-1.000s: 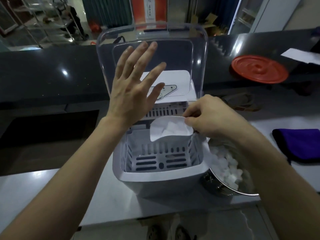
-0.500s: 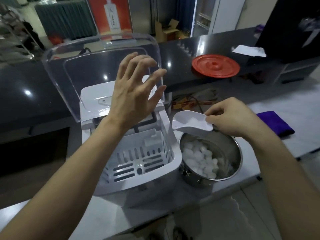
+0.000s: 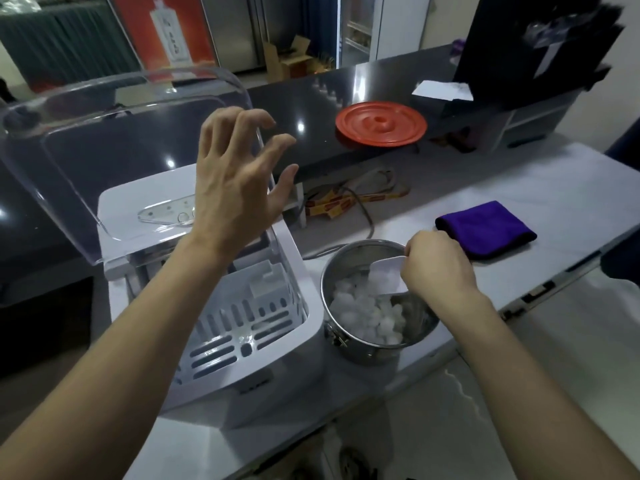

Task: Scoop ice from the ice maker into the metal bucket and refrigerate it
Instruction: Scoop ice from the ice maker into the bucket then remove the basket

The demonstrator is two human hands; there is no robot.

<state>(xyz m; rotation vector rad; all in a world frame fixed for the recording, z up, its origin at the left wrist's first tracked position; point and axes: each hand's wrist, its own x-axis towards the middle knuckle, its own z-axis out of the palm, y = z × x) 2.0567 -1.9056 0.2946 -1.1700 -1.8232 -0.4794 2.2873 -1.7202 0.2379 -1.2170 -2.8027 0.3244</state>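
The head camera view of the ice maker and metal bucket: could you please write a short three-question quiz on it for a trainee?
1. True or false: the round metal bucket holds ice cubes.
2. The right hand grips: A) the white plastic scoop; B) the folded purple cloth; C) the round red lid.
3. Fill in: the white ice maker's clear plastic lid is ____.
Key: 1 true; 2 A; 3 open.

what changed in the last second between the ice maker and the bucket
The right hand carried the scoop from the ice maker rightward to the bucket and now tilts it over the ice there. The left hand stays raised over the ice maker, holding nothing; the lid stays up.
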